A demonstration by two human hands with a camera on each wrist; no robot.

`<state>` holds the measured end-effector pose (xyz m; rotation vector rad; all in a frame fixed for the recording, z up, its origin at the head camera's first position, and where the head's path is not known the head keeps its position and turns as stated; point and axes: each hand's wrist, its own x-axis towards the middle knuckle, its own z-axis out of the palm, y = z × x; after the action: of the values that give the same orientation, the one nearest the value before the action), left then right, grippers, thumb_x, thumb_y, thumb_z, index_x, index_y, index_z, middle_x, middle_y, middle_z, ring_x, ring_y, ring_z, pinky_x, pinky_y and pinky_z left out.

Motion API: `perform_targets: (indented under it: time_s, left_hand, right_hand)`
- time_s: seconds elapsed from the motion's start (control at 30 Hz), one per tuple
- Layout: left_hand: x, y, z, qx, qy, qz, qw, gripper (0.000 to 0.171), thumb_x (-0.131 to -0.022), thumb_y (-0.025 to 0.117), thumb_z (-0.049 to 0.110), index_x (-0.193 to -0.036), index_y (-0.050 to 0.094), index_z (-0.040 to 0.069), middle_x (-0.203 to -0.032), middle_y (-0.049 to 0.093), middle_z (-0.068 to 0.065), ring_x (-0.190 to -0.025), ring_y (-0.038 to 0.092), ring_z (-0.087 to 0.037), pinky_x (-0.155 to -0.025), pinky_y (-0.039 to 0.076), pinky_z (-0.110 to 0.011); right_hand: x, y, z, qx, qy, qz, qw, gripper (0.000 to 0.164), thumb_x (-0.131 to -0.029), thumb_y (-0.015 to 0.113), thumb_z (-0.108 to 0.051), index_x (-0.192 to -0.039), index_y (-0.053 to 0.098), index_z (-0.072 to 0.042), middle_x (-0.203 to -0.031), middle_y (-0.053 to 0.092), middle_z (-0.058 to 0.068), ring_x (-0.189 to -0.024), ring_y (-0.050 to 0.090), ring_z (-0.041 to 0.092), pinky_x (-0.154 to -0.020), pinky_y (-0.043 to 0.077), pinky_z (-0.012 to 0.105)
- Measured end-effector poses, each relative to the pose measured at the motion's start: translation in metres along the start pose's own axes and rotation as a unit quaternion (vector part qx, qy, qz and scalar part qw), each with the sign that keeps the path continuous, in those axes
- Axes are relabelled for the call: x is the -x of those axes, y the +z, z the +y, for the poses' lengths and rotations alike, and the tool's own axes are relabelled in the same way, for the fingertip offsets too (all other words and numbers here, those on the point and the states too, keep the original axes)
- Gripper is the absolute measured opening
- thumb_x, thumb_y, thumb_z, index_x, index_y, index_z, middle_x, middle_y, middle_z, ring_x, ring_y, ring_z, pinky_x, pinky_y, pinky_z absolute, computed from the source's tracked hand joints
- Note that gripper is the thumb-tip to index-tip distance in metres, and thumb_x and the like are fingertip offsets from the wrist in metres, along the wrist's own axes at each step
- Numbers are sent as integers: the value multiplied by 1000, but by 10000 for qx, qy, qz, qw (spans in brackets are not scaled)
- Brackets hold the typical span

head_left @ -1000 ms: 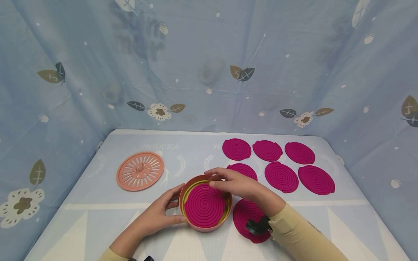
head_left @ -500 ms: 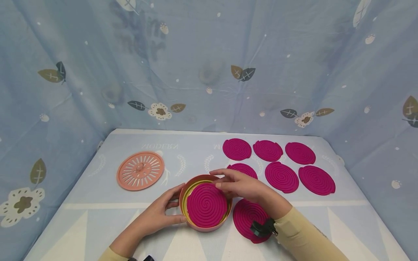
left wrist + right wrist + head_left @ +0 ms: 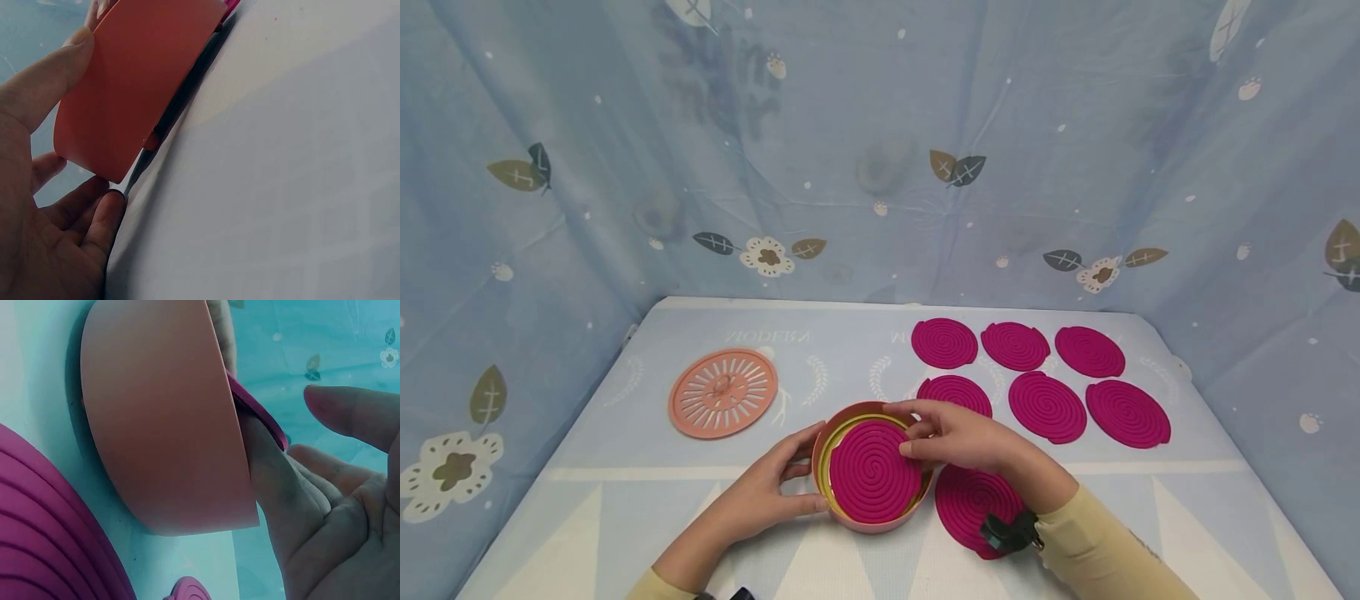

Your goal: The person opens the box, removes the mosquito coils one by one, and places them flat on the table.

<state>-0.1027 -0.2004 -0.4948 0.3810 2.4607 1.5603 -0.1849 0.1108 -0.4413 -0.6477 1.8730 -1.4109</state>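
My left hand (image 3: pixel 771 487) holds a round coral mosquito-coil tin (image 3: pixel 886 528) at its left side, thumb in front and fingers behind; the left wrist view shows the tin's outer wall (image 3: pixel 134 81). A magenta spiral mosquito coil (image 3: pixel 872 471) lies inside the tin's yellow rim, its right edge tilted up above the wall (image 3: pixel 257 406). My right hand (image 3: pixel 966 437) is at that edge, a finger under the coil and the thumb over it. In the right wrist view another digit of the right hand (image 3: pixel 325 512) stands apart from the coil.
A coral slotted lid (image 3: pixel 722 393) lies at the left. Several magenta coils lie in rows at the back right, such as one coil (image 3: pixel 1047 407). Another coil (image 3: pixel 970 504) is under my right wrist. A blue patterned cloth (image 3: pixel 880 150) hangs behind.
The coil in the tin has shifted slightly right and away, with its right edge raised. My right hand has moved right and a little nearer. My left hand stays on the tin.
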Motion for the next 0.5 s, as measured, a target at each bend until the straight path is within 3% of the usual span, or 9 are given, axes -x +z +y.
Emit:
perform_targets:
  time_s: [0.27, 0.5]
  left_hand:
    - [0, 0, 0, 41, 66, -20, 10000, 94, -74, 88, 35, -152, 35, 30, -140, 52, 4, -125, 53, -12, -106, 46, -29]
    - [0, -1, 0, 65, 62, -30, 10000, 95, -74, 88, 34, -152, 35, 30, -140, 51, 4, -124, 53, -12, -106, 47, -29]
  right_hand:
    - [1, 4, 1, 1486, -208, 386, 9879, 54, -88, 77, -29, -139, 58, -28, -100, 67, -7, -94, 66, 12, -80, 59, 29]
    - [-1, 6, 4, 1911, -322, 586, 9793, 49, -87, 78, -27, -133, 62, -30, -94, 65, -6, -88, 66, 10, -75, 59, 29]
